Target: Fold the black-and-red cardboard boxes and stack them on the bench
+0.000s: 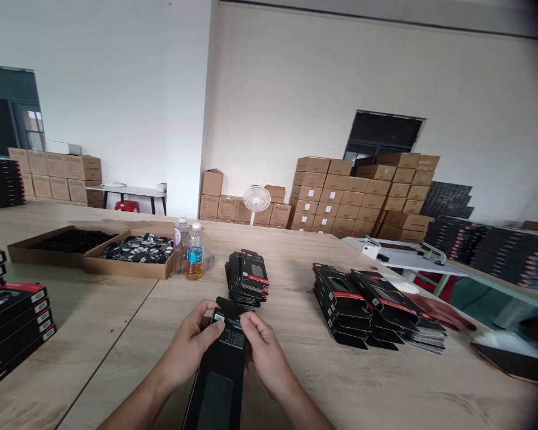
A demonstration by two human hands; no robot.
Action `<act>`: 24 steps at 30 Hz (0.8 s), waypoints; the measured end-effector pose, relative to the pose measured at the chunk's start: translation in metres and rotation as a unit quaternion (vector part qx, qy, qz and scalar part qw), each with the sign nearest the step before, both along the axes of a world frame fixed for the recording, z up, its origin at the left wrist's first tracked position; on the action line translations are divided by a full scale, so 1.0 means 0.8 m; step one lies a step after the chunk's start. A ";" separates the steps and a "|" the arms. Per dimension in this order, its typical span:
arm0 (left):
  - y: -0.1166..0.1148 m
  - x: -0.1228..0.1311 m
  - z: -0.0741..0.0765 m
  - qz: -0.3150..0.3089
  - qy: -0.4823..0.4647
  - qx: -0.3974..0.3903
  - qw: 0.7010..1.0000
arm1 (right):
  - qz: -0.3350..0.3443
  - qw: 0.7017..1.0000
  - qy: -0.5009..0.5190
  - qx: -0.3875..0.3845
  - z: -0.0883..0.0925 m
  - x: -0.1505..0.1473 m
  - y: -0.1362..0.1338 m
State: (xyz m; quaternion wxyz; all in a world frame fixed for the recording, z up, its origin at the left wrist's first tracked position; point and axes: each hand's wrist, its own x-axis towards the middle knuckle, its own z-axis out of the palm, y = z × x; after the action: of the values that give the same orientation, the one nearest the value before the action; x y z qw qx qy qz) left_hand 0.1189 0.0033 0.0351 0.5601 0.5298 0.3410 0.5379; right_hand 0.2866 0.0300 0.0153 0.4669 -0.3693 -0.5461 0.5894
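Note:
A long black cardboard packaging box (222, 364) with a dark window in its face lies lengthwise before me. My left hand (190, 343) grips its far end from the left, thumb pressed on the printed label. From the right, my right hand (262, 346) pinches the same end, thumb on top near the raised end flap (228, 306). Fingers under the box are partly hidden. Just beyond my hands stands a pile of flat black boxes (248, 278) with red trim.
Two shallow cartons hold black items (72, 240) and black-and-white pieces (138, 248). Two bottles (194, 254) stand beside them. Finished-looking black boxes (18, 334) are stacked at left, open-ended boxes (341, 304) at right. Brown cartons (332, 191) and a fan (256, 199) are behind.

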 end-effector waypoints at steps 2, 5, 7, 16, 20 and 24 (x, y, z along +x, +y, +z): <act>-0.003 0.000 0.003 -0.028 0.006 0.007 1.000 | -0.050 0.999 0.004 0.013 -0.001 0.004 0.007; -0.007 -0.001 0.006 -0.059 0.026 0.017 0.998 | -0.076 0.997 0.010 0.030 0.003 0.014 0.014; -0.009 -0.002 0.006 -0.074 0.039 0.016 0.996 | -0.057 0.997 0.002 0.043 0.006 0.020 0.015; -0.010 0.005 -0.003 -0.083 0.075 0.029 0.993 | -0.037 0.996 -0.004 0.078 0.017 0.033 0.015; -0.012 0.007 -0.005 -0.101 0.094 0.034 0.990 | 0.025 0.992 0.086 -0.090 0.017 0.034 0.011; -0.015 0.010 -0.006 -0.105 0.091 0.029 0.990 | 0.065 0.982 0.097 -0.149 0.018 0.034 0.007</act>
State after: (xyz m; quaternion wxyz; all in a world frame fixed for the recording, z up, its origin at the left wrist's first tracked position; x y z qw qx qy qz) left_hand 0.1266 -0.0088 0.0299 0.5646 0.6253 0.3172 0.4355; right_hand 0.3139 0.0360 0.0296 0.4181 -0.3395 -0.4269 0.7264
